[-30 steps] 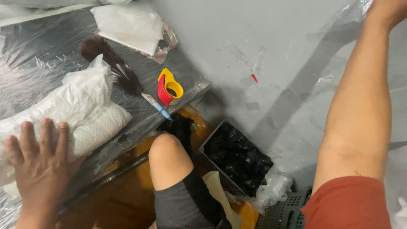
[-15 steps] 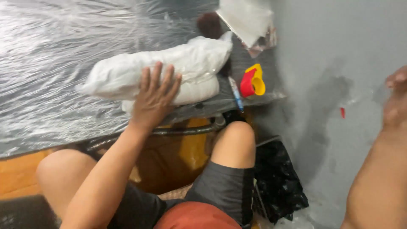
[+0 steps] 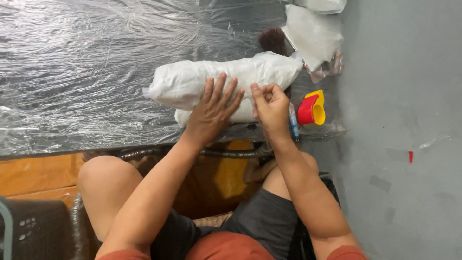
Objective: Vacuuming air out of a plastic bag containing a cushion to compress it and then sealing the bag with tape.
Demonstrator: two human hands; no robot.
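Note:
A long white plastic bag (image 3: 192,82), stuffed full, lies across a low table covered in clear plastic sheeting (image 3: 72,72). My left hand (image 3: 211,108) rests flat on the bag's near side with fingers spread. My right hand (image 3: 270,108) is just to its right, fingers curled and pinching the bag's plastic near its right end. A second white bundle (image 3: 240,114) lies under my hands.
A red and yellow tape roll (image 3: 312,108) and a blue pen (image 3: 293,123) lie right of my right hand. A dark brush (image 3: 273,39) and flat white packets (image 3: 313,33) sit beyond the bag. Grey floor (image 3: 399,96) on the right; my knees below.
My right hand has come in from the far right and closed on the bag. My left hand stays on the bag, and the view has shifted left over the table.

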